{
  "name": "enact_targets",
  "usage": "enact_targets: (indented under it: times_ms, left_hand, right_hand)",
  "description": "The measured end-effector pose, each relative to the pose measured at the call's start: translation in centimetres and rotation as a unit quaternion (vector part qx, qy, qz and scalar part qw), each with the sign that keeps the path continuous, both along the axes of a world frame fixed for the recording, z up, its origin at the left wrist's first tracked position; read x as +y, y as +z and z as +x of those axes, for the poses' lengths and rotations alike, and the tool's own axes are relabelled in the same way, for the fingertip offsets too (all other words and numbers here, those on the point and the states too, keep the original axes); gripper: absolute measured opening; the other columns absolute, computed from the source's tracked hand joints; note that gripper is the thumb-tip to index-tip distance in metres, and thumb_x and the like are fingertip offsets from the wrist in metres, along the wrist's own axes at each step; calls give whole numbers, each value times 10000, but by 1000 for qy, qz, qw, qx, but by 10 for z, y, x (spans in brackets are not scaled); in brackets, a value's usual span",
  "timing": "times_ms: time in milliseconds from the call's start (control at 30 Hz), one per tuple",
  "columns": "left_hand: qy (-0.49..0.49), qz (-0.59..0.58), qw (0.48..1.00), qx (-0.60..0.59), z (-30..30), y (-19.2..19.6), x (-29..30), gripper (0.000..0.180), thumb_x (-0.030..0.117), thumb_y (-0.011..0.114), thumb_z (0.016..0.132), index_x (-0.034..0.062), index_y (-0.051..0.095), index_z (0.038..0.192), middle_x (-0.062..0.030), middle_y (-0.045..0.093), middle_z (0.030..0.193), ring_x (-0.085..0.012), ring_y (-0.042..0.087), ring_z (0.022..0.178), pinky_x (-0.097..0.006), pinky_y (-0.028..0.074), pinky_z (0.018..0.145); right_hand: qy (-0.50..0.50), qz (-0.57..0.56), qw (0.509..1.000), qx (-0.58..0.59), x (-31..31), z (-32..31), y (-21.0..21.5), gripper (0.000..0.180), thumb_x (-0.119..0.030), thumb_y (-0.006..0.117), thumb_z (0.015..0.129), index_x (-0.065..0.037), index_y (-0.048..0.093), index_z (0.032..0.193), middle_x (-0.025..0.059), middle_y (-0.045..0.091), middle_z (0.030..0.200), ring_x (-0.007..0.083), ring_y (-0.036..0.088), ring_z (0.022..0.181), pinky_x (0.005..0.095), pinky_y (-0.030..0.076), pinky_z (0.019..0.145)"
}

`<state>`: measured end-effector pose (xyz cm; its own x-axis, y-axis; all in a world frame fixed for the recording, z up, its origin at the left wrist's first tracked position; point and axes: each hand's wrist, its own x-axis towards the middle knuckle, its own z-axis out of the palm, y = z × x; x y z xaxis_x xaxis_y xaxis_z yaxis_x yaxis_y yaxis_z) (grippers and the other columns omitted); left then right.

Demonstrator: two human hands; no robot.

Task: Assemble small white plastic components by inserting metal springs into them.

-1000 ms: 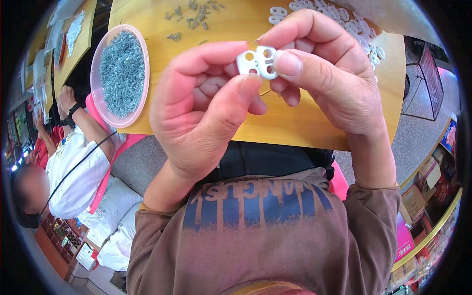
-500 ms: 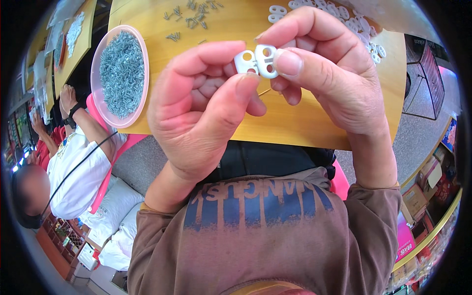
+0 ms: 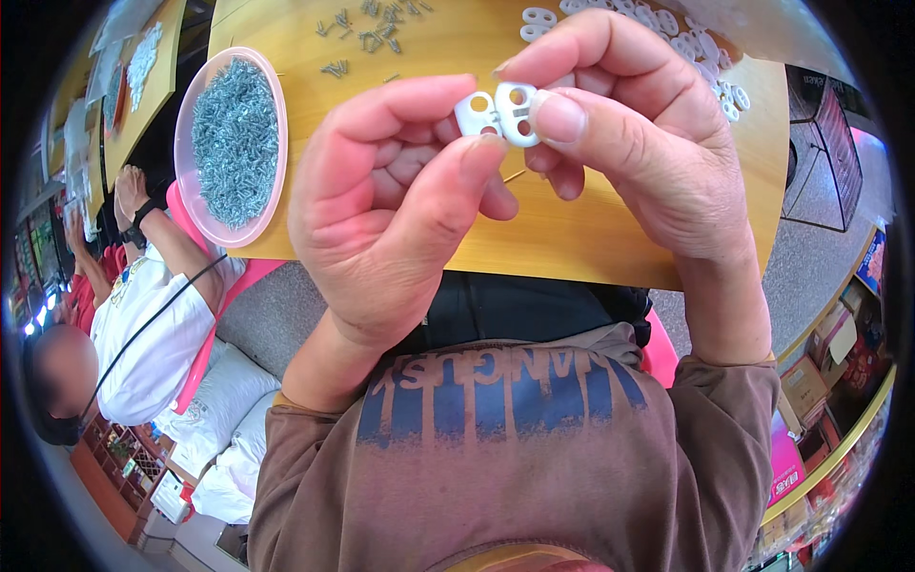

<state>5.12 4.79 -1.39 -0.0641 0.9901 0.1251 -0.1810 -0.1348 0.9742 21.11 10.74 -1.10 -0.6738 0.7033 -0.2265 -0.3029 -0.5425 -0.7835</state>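
My left hand [image 3: 386, 195] pinches a white two-holed plastic piece [image 3: 474, 116] between thumb and forefinger. My right hand [image 3: 639, 143] grips a second white two-holed plastic piece [image 3: 516, 129] the same way, thumb across its right side. The two pieces meet edge to edge above the table, at a slight angle to each other. Whether they are joined, or have a small part between them, I cannot tell. The other fingers of both hands are curled behind.
A pink bowl [image 3: 283, 143] full of small silvery metal parts [image 3: 234, 143] stands left on the wooden table [image 3: 572, 243]. Loose metal parts [image 3: 379, 33] lie beyond my hands; white plastic pieces [image 3: 686, 43] are heaped at far right. A co-worker [image 3: 157, 334] sits at left.
Both hands have shifted very slightly, and the white pieces have moved a little upward in view with their angle to each other changed. Both hands keep their pinch.
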Motion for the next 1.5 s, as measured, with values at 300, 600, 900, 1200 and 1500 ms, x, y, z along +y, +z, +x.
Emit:
enact_targets:
  times_ms: [300, 600, 900, 1200, 1500]
  left_hand:
    - [-11, 8, 1000, 7, -1, -1, 2, 254, 17, 520, 787, -62, 462, 1021, -99, 566, 793, -95, 502, 545, -170, 403, 518]
    - [-12, 16, 1000, 7, -1, -3, 3, 251, 46, 561, 775, -49, 474, 991, -104, 567, 810, -98, 520, 568, -168, 426, 527]
    - [-23, 39, 999, 9, -2, -10, 4, 240, 48, 571, 770, -27, 461, 970, -107, 562, 813, -96, 520, 583, -168, 430, 525]
    - [-6, 64, 998, 9, 5, -9, 5, 236, 5, 571, 757, -14, 458, 963, -82, 547, 766, -83, 496, 563, -159, 410, 506]
    - [-14, 105, 991, 85, 1, -11, 6, 298, -7, 602, 732, -11, 442, 983, -76, 543, 820, -69, 499, 649, -158, 416, 573]
  right_hand:
    - [-12, 14, 1000, -2, -2, 0, -1, 183, -80, 539, 807, 8, 489, 959, 59, 571, 847, 49, 522, 690, 146, 426, 580]
    - [-20, 31, 999, 0, -2, -1, -1, 185, -84, 540, 807, 10, 492, 959, 58, 569, 851, 49, 523, 709, 149, 430, 592]
    - [1, -15, 1000, 11, -3, 1, 6, 207, -46, 513, 812, 20, 476, 1004, 69, 560, 895, 62, 526, 749, 168, 435, 646]
    - [-25, -11, 998, 62, -6, -2, 2, 235, -26, 510, 807, 26, 476, 1034, 86, 548, 963, 108, 526, 882, 219, 429, 779]
    - [-88, 97, 991, -17, -9, -14, -5, 275, -142, 534, 766, 24, 527, 986, 61, 564, 823, 93, 515, 700, 212, 418, 622]
